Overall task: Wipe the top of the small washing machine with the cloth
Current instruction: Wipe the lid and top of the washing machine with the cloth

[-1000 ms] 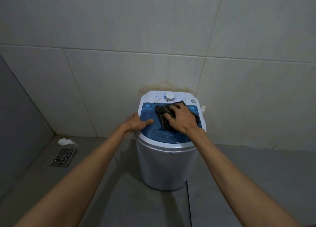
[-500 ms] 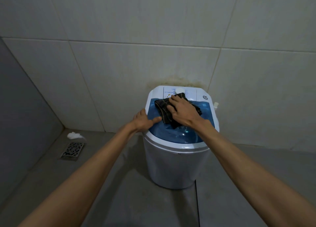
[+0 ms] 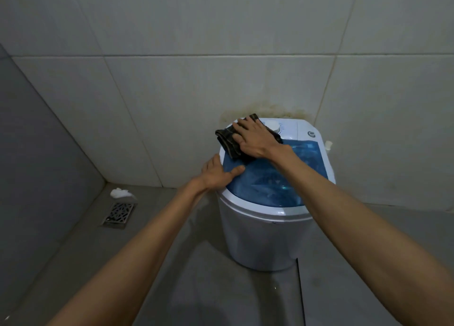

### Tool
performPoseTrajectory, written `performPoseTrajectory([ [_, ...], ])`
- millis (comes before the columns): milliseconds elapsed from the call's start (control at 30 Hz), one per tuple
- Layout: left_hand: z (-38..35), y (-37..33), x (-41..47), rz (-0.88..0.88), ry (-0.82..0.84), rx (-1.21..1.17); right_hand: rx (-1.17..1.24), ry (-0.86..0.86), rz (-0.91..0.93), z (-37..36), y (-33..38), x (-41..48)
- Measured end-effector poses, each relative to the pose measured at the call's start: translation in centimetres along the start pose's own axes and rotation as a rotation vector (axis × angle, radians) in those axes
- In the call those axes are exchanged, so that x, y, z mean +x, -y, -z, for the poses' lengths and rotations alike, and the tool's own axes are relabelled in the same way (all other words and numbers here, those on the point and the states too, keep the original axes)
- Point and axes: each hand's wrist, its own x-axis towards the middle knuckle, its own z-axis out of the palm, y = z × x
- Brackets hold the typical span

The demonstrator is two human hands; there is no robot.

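One right hand [image 3: 255, 141] flat on crumpled cloth [image 3: 227, 141], left hand [image 3: 216, 175] gripping glossy washer [image 3: 265, 239]

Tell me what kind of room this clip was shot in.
Most likely a bathroom or wet utility corner: tiled walls, a metal floor drain, and a small washing machine standing against the wall.

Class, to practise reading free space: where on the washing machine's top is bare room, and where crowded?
Free: the blue lid right of the right forearm, to the white rim. Crowded: far left, where the right hand presses the cloth beside the dial and the left hand grips that rim.
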Motion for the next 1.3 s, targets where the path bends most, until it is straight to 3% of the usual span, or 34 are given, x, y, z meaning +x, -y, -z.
performPoseTrajectory([
  [167, -0.4, 0.5, 0.4, -0.010, -0.017, 0.011, -0.004, -0.004, -0.148, -0.3, 1.6, 3.6],
  [333, 0.0, 0.0, -0.1, -0.007, 0.008, 0.028, 0.004, 0.003, -0.150, 0.1, 1.7, 3.7],
  [500, 1.4, -2.6, -2.3, 0.056, 0.074, 0.166, 0.119, -0.016, -0.183, 0.0, 1.4, 0.9],
  [800, 2.6, -3.5, -3.1, 0.102, 0.127, 0.330, 0.099, -0.074, -0.201, 0.2, -0.1, -6.8],
  [1000, 3.5, -2.0, -3.0, 0.133, 0.107, 0.222, 0.038, -0.181, -0.436, 0.9, -2.4, -8.2],
  [1167, 2.5, -2.9, -1.8, 0.090, 0.150, 0.176, -0.029, -0.374, -0.612, 2.0, -4.8, -9.2],
  [1300, 1.8, -2.9, -1.9, 0.064, 0.140, 0.112, 0.282, -0.609, -0.649, 3.7, -5.4, -7.7],
])
